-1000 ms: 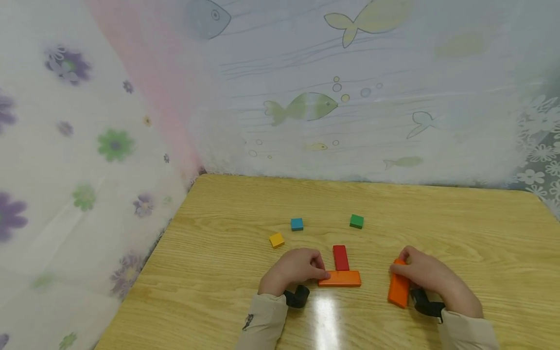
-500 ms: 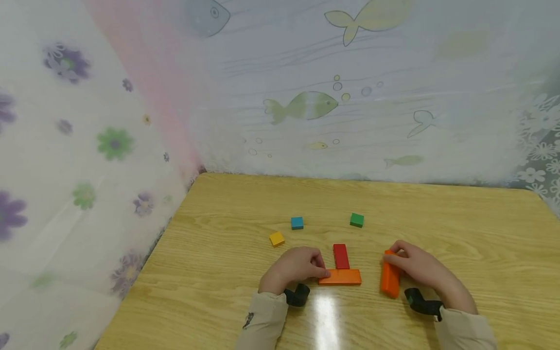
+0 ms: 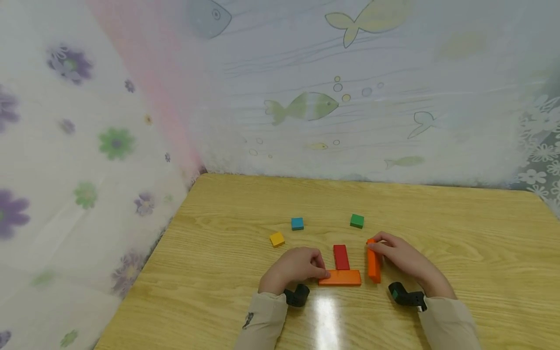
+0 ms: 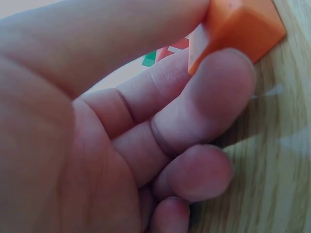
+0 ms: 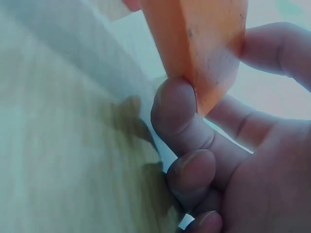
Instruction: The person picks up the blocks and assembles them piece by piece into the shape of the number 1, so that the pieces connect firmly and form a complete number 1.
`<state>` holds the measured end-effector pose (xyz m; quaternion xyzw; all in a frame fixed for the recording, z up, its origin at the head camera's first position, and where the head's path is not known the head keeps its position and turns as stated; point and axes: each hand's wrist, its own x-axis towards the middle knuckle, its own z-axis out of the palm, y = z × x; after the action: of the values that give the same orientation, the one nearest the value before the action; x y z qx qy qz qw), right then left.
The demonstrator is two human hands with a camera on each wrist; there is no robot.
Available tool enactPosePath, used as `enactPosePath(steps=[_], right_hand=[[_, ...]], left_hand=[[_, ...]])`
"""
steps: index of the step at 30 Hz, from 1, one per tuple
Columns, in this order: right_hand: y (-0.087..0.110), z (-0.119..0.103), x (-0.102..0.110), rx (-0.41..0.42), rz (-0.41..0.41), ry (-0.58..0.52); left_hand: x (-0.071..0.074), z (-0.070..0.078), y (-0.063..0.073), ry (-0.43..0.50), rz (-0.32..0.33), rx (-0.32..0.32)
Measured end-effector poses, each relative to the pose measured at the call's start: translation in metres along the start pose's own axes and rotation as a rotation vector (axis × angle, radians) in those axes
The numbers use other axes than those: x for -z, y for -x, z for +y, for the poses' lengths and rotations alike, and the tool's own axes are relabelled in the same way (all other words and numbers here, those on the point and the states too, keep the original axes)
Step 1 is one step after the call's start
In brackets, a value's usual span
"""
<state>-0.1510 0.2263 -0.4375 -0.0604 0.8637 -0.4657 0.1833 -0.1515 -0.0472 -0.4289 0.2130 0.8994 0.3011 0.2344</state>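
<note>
My left hand pinches the left end of an orange block that lies crosswise on the table; the left wrist view shows thumb and fingers on that orange end. A red block lies lengthwise behind it, its near end against the orange block's far side. To the right, my right hand pinches a second orange block by its far end, and this block points toward the person. In the right wrist view the held orange block sits between thumb and fingers, above the table surface.
Farther back on the wooden table lie a small yellow block, a blue block and a green block. A fish-patterned curtain hangs behind the table's far edge, and a flowered one along its left.
My right hand has carried its orange block leftward and slightly away from the person, toward the red block, turning it a little. The left hand and its orange block stay put.
</note>
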Motion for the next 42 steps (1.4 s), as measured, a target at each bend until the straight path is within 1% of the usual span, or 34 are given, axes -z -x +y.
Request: enactPosePath(steps=[4,7,13,19,23,31,42], right_hand=[[-0.009,-0.002,-0.001,0.022,-0.023,-0.052],[-0.016,-0.004,-0.002,0.042,-0.027,-0.067],[-0.03,-0.008,-0.003,0.027,-0.016,-0.098],[-0.041,-0.019,-0.007,0.018,-0.001,-0.123],[-0.048,-0.023,-0.009,0.0,0.008,-0.123],[-0.059,-0.026,-0.011,0.01,0.047,-0.127],[-0.072,-0.027,-0.008,0.004,0.075,-0.082]], left_hand=[[-0.001,-0.001,0.0,-0.002,0.003,0.002],[-0.001,-0.002,0.001,0.005,0.004,0.008],[0.0,-0.001,0.003,0.02,0.009,0.004],[0.001,-0.001,0.002,0.001,0.004,0.005],[0.001,-0.001,0.001,0.01,0.006,0.008],[0.0,-0.001,-0.002,-0.001,0.01,0.026],[-0.001,-0.001,-0.003,0.004,0.004,0.034]])
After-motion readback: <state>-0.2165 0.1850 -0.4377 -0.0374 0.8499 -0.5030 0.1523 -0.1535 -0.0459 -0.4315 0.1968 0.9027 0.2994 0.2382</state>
